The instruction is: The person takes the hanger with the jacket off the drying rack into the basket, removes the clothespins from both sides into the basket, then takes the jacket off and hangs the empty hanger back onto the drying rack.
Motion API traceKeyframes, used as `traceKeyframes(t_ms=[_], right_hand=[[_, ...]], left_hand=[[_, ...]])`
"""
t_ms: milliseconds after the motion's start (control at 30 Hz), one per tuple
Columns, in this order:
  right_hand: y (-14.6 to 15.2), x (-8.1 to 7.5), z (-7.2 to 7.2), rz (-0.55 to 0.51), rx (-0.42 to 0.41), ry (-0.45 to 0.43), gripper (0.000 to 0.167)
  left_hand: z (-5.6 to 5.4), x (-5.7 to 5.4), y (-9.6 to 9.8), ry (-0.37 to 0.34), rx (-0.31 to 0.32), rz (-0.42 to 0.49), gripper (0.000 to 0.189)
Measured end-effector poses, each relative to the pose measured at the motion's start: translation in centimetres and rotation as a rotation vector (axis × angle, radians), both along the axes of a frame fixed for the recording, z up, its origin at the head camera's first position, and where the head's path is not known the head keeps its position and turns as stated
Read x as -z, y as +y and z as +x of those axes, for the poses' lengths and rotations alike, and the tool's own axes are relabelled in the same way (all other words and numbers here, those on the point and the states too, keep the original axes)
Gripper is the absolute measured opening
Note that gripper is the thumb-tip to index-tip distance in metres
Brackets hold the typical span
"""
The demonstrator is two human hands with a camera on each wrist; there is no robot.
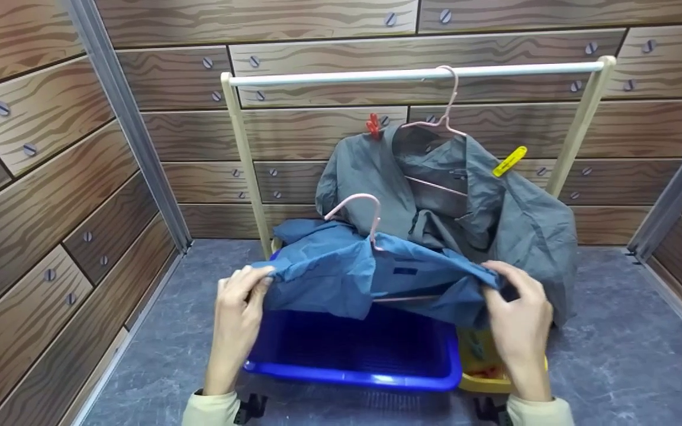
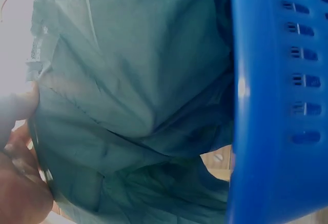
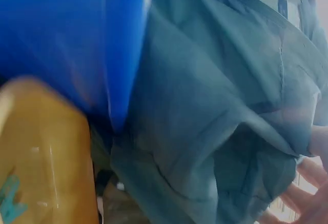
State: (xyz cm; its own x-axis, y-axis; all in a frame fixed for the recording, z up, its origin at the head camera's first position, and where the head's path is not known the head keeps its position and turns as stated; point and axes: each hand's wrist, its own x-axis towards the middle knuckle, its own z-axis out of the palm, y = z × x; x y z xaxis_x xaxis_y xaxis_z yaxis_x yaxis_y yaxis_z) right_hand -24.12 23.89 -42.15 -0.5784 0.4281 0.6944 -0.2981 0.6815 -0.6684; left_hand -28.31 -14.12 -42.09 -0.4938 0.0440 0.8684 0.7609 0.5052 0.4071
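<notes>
A blue shirt (image 1: 329, 284) on a pink hanger (image 1: 375, 216) is stretched between both hands over a blue basket (image 1: 353, 377). My left hand (image 1: 239, 313) pinches one shoulder of the shirt between thumb and fingers. At the other shoulder, my right hand (image 1: 518, 319) grips the cloth, thumb in front. The hanger's hook points up from the collar, and its lower bar shows inside the opening. In the left wrist view the shirt's cloth (image 2: 128, 70) hangs beside the basket wall (image 2: 271, 106); the right wrist view shows its folds (image 3: 205, 96) at the fingers.
Behind hangs a grey shirt (image 1: 370, 177) on another pink hanger (image 1: 451, 97) from a white rail (image 1: 341, 77). A red clothespin (image 1: 373, 125) and a yellow clothespin (image 1: 510, 161) sit on its shoulders. A yellow basket (image 1: 486, 384) with small items stands right of the blue one.
</notes>
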Motion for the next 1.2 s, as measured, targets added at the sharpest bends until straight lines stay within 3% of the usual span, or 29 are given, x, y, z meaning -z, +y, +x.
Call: traceKeyframes(t_ms=[300, 500, 833, 1067, 1200], right_hand=[[0.7, 0.1, 0.3, -0.074, 0.024, -0.099, 0.023], [0.9, 0.2, 0.5, -0.059, 0.051, -0.099, 0.026], [2.0, 0.1, 0.5, -0.078, -0.031, -0.138, 0.024], [2.8, 0.2, 0.5, -0.039, 0.096, -0.130, 0.027], [3.2, 0.3, 0.7, -0.074, 0.129, -0.133, 0.026]], left_hand=[[0.1, -0.1, -0.3, 0.008, -0.048, -0.005, 0.021], [0.2, 0.0, -0.2, 0.017, -0.080, -0.008, 0.020], [0.0, 0.3, 1.3, 0.031, -0.077, -0.011, 0.025], [-0.1, 0.5, 0.7, 0.012, -0.074, -0.048, 0.026], [-0.2, 0.6, 0.1, -0.028, -0.092, -0.048, 0.025]])
